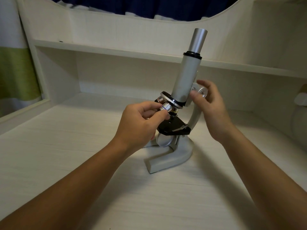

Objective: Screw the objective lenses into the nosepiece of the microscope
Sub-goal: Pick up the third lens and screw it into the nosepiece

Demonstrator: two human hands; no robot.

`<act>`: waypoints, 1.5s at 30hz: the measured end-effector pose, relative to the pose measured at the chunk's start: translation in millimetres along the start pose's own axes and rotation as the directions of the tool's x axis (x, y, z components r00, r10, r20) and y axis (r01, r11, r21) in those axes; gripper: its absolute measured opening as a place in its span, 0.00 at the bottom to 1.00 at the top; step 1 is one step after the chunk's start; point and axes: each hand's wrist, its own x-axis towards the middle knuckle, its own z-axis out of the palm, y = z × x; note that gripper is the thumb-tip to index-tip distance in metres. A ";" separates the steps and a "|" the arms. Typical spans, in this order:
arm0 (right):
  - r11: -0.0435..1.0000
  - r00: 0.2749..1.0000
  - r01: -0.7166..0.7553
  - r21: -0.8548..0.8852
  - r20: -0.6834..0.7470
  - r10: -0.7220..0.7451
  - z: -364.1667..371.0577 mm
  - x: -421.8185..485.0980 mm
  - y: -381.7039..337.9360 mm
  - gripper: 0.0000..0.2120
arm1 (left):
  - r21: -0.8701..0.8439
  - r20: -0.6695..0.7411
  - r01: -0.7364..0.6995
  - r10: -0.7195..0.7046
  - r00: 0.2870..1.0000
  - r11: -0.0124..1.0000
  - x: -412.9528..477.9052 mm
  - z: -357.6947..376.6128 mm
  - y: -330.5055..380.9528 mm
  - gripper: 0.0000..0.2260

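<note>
A grey microscope (182,77) stands on the white desk, its tube tilted up to the right. Its round silver nosepiece (167,97) sits at the tube's lower end, above the black stage (174,127). My left hand (141,123) pinches a silver objective lens (167,107) that points toward me from the nosepiece. Another objective (160,99) shows at the nosepiece's left side, and a brass-coloured one (174,111) points down at the stage. My right hand (211,108) hovers with fingers spread beside the silver focus knob (201,92); whether it touches the knob is unclear.
A white shelf unit (116,52) rises behind the microscope, with a side wall at the left. A pale rounded object (299,123) lies at the far right edge. The microscope's horseshoe base (167,156) rests mid-desk.
</note>
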 end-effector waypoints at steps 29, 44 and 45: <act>0.999 0.999 -0.002 0.041 0.046 0.000 2.7 2.8 13.1 0.28 | -0.072 -0.149 -0.035 0.024 0.989 0.997 -10.2 17.6 -3.8 0.11; 0.999 0.999 -0.037 0.018 0.037 0.036 2.2 0.3 10.9 0.34 | 0.006 -0.215 -0.096 0.095 0.972 0.995 -8.9 18.1 -4.1 0.14; 0.999 0.999 -0.039 0.014 0.037 0.039 2.0 0.4 10.8 0.35 | 0.006 -0.203 -0.096 0.095 0.975 0.995 -8.3 17.3 -4.0 0.14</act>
